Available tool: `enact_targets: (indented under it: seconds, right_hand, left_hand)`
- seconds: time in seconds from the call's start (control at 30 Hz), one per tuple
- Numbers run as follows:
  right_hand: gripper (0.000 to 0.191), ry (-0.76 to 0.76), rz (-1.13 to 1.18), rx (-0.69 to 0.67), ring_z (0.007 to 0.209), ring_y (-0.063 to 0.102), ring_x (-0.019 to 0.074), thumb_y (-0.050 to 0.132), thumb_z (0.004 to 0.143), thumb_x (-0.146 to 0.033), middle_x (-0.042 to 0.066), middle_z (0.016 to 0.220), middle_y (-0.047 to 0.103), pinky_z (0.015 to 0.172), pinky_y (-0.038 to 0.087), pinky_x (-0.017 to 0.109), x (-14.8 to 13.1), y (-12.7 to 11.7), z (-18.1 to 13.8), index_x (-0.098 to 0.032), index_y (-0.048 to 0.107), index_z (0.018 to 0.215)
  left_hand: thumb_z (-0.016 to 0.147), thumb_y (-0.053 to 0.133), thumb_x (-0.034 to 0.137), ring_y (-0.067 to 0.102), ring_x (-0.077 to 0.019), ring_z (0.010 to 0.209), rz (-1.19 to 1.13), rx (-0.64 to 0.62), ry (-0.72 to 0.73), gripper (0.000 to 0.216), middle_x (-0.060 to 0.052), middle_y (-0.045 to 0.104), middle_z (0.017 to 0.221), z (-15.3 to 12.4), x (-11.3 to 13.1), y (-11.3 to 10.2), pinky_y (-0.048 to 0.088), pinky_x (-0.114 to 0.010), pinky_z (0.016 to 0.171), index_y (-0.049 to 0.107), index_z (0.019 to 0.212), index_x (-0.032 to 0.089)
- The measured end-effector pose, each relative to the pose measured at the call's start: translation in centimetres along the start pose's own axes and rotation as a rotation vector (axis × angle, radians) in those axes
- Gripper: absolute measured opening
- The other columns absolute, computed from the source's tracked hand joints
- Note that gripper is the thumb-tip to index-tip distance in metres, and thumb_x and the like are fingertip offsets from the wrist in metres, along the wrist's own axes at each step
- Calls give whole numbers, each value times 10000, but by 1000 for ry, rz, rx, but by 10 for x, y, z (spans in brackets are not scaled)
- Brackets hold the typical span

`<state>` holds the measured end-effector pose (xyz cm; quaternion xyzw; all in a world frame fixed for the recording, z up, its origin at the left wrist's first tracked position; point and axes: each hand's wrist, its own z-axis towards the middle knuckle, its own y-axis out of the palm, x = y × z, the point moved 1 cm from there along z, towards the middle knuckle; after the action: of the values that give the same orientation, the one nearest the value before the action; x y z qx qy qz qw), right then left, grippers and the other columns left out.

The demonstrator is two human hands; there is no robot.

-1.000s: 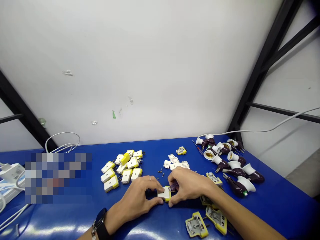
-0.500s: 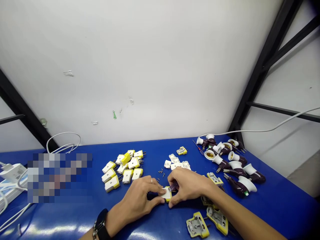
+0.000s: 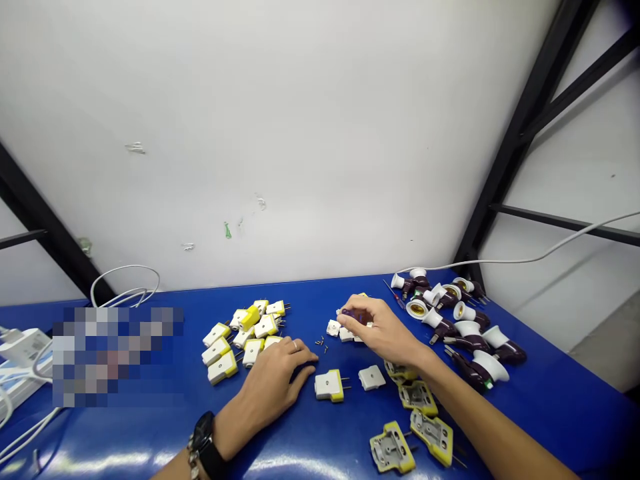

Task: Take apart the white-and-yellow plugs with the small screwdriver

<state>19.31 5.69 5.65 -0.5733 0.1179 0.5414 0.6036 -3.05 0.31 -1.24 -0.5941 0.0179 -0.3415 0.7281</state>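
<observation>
My left hand rests flat on the blue table, fingers loosely spread, holding nothing, just left of a white and yellow plug that lies free. My right hand hovers over a cluster of white plug covers, fingers pinched around a small dark purple tool. A single white cover lies right of the plug. Tiny dark screws are scattered between the hands.
A pile of assembled white and yellow plugs sits left of centre. Open yellow plug bases lie near my right forearm. Maroon and white lamp sockets crowd the right side. White cables and a power strip lie at far left.
Both hands let go of the white and yellow plug, which now lies on the table. My right hand moved up and back to the white covers; my left hand drew back slightly left.
</observation>
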Motion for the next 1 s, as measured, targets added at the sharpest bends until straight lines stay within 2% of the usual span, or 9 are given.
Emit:
enact_targets:
  seconds: [0.13,0.27,0.37,0.5,0.57,0.8,1.0]
  right_hand:
    - [361,-17,55,109,678,512,140,560,968,-447,8,759,573,630,427,265,0,3,1,-170,645,754]
    - [404,32,261,173,582,510,122,563,953,-540,-4,727,563,521,424,247,5,7,2,-171,659,821]
    - [427,85,469,163,570,600,148,598,910,-597,7,725,600,448,462,240,7,12,2,-173,643,874]
    - [426,97,613,133,676,700,193,651,870,-600,26,770,637,481,551,251,5,21,3,-175,628,852]
    - [422,105,652,146,686,713,192,667,860,-594,28,786,644,493,569,250,4,23,3,-174,629,848]
    - [428,100,688,211,690,724,193,680,855,-594,38,808,661,515,603,265,5,23,2,-169,637,848]
    - [423,91,679,224,691,732,199,684,855,-590,39,809,668,537,620,280,1,24,1,-169,636,847]
  left_hand:
    - [959,573,159,673,-227,883,55,-42,-28,168,-45,725,955,2,1,1,506,-328,788,727,931,220]
    - [959,560,172,650,-234,831,105,-41,-50,130,-56,700,917,1,1,1,490,-334,738,669,892,193]
    - [983,518,218,634,-195,758,-96,47,-98,144,-35,697,863,0,2,1,481,-297,679,635,903,198]
    - [972,527,271,644,-175,732,-378,234,-163,165,-34,723,847,0,5,-3,507,-269,652,671,936,201]
    - [958,548,269,658,-176,754,-423,291,-148,176,-39,741,865,1,6,-5,524,-268,668,709,943,202]
    - [935,600,251,698,-171,754,-441,343,-99,185,-30,780,861,2,3,-6,541,-255,650,781,960,221]
    - [906,660,267,733,-188,775,-475,382,-140,172,-32,806,897,1,2,-3,575,-268,660,791,1008,223]
